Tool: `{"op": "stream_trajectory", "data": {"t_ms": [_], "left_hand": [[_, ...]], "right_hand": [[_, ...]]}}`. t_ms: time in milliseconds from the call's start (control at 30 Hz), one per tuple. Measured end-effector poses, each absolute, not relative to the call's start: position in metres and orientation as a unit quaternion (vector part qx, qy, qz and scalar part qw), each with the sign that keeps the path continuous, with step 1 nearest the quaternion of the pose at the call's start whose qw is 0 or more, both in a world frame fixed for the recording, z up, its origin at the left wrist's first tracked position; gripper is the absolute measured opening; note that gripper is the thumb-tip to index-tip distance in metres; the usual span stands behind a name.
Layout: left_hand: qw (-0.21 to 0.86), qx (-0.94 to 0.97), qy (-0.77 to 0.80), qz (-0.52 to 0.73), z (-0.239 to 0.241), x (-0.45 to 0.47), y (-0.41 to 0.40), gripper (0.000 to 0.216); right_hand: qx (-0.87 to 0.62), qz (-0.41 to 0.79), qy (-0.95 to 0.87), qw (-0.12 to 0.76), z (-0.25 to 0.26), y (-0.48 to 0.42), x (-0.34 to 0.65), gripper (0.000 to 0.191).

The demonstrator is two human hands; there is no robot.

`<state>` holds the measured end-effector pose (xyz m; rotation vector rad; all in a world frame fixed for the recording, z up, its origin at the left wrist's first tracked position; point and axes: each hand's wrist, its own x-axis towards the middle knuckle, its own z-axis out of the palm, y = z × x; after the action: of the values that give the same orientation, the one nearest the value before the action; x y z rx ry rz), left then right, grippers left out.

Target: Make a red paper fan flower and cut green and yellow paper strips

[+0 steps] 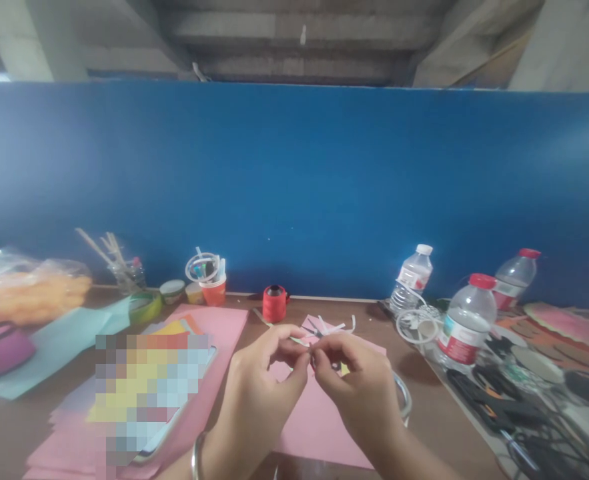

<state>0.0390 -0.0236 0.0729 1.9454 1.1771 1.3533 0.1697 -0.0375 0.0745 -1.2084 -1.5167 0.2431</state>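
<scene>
My left hand [269,377] and my right hand [357,380] meet over the middle of the table, thumbs and forefingers pinched together at the same spot. What they pinch is too small and covered by the fingers to name. Beneath them lies a sheet of pink paper [307,433]. Just beyond the fingertips, thin white strips [341,328] rest on the paper beside a dark pointed thing. Part of a round, silvery-rimmed object [405,398] shows past my right hand. A bangle circles my left wrist.
On the left lie stacked pink sheets [229,333], a blurred-out device, green tape [147,307] and a purple pouch [4,350]. A red spool [274,305] and an orange cup [214,291] of pens stand behind. At right are a plastic bottle [467,327], more bottles and tangled cables.
</scene>
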Motion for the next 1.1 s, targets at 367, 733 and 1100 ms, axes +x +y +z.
{"op": "stream_trajectory", "data": {"t_ms": [367, 733, 1100], "left_hand": [[0.274, 0.689, 0.432, 0.513, 0.076, 0.038, -0.018, 0.02], [0.263, 0.699, 0.428, 0.509, 0.072, 0.04, -0.021, 0.022], [0.536, 0.515, 0.362, 0.563, 0.077, 0.036, 0.0, 0.02]], "right_hand": [[-0.5, 0.191, -0.628, 0.565, 0.072, -0.038, 0.171, 0.011], [-0.522, 0.151, -0.62, 0.566, 0.07, -0.036, 0.168, 0.01], [-0.431, 0.401, -0.451, 0.671, 0.069, -0.026, 0.168, 0.01]]}}
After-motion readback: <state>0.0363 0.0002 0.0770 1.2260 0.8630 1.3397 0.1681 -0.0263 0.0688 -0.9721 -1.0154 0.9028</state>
